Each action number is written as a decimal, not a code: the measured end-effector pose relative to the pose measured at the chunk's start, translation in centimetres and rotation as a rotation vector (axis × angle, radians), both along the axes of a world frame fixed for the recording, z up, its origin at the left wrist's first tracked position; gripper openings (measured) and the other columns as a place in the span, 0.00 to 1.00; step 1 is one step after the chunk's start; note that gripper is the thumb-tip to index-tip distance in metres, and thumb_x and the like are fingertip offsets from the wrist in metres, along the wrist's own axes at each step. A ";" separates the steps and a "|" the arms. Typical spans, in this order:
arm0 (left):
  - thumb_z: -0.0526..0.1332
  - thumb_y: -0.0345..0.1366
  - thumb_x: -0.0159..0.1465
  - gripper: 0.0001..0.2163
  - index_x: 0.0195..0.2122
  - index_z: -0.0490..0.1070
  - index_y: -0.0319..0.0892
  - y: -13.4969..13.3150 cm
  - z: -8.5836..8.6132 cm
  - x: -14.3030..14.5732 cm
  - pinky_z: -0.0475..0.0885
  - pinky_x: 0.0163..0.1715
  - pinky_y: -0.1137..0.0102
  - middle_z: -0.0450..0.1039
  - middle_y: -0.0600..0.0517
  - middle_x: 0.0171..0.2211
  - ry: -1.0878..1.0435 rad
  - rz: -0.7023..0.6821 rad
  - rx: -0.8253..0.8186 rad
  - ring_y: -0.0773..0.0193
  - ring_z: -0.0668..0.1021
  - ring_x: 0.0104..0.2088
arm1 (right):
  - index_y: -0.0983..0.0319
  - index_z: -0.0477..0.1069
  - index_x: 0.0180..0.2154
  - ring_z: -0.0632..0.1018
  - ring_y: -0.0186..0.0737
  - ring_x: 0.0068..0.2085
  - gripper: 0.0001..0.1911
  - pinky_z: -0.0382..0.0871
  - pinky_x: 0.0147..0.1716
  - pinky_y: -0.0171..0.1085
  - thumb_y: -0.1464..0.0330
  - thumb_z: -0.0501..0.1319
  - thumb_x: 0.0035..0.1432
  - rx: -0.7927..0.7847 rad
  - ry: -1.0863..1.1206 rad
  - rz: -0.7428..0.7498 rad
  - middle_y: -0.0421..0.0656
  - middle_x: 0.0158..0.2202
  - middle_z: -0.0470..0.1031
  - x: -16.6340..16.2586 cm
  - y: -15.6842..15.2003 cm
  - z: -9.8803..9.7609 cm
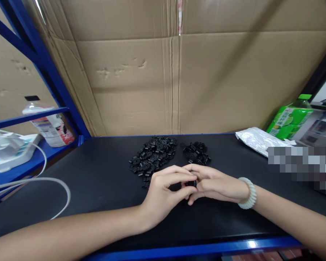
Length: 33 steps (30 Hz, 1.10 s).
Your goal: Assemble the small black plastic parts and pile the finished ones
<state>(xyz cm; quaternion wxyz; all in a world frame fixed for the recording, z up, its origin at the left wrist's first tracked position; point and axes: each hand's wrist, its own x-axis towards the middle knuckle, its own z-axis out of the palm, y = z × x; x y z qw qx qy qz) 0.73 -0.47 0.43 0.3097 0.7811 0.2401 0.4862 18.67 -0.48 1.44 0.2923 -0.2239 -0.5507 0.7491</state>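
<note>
My left hand (165, 192) and my right hand (212, 185) meet at the middle of a black table top (97, 181). Together their fingertips pinch a small black plastic part (191, 183), mostly hidden by the fingers. A white coiled band circles my right wrist (248, 194). Just beyond the hands lie two heaps of small black plastic parts: a large heap (152, 156) on the left and a smaller heap (197, 153) on the right.
A cardboard wall (174, 79) closes the back. Blue shelf struts (43, 65) rise at the left, with a white bottle (50, 125) and a white cable (57, 181). A white plastic bag (258, 139) and a green bottle (290, 119) lie at the right.
</note>
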 end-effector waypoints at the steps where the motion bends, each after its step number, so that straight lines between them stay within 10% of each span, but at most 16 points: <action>1: 0.68 0.26 0.53 0.10 0.36 0.79 0.43 0.0 0.0 0.0 0.74 0.38 0.70 0.78 0.49 0.36 0.006 -0.003 0.006 0.61 0.79 0.37 | 0.63 0.63 0.43 0.75 0.36 0.37 0.15 0.69 0.41 0.43 0.77 0.57 0.51 0.003 0.002 0.009 0.41 0.35 0.69 0.0 0.0 0.0; 22: 0.66 0.21 0.46 0.08 0.29 0.78 0.34 -0.3 -0.3 1.1 0.71 0.22 0.74 0.74 0.48 0.29 0.088 -0.033 -0.040 0.69 0.72 0.23 | 0.62 0.62 0.28 0.64 0.30 0.28 0.13 0.58 0.26 0.32 0.79 0.51 0.36 0.023 -0.183 -0.084 0.37 0.30 0.63 -1.0 -0.4 -0.2; 29: 0.60 0.22 0.52 0.07 0.31 0.74 0.37 -0.1 -0.4 0.8 0.77 0.33 0.70 0.72 0.50 0.33 -0.058 0.022 -0.209 0.64 0.77 0.34 | 0.62 0.62 0.32 0.63 0.29 0.27 0.13 0.56 0.27 0.32 0.79 0.54 0.40 -0.021 -0.002 -0.092 0.37 0.29 0.62 -1.0 -0.4 -0.2; 33: 0.57 0.22 0.56 0.10 0.37 0.70 0.41 -0.2 -0.4 0.5 0.76 0.40 0.68 0.69 0.51 0.39 -0.166 0.012 -0.245 0.64 0.75 0.41 | 0.61 0.62 0.42 0.68 0.32 0.32 0.20 0.62 0.30 0.34 0.78 0.53 0.45 0.259 -0.122 -0.053 0.40 0.35 0.64 0.2 0.1 0.7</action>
